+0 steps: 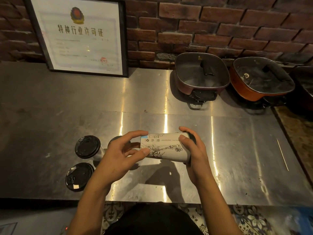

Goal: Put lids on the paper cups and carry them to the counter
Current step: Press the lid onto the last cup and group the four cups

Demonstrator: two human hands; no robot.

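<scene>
Two black-lidded cups, the far lidded cup (87,146) and the near lidded cup (79,176), already stand capped at the left of the steel table (50,116), so I judge that part done. Both hands hold the printed paper cup (162,147) sideways above the table. My left hand (125,150) pinches its narrow base end with curled fingers, and something dark sits behind it that I cannot make out. My right hand (192,150) wraps the wide mouth end, where a black lid (192,138) shows at the rim; whether it is fully seated I cannot tell. Seating this lid and carrying all the cups to the counter seem to remain.
</scene>
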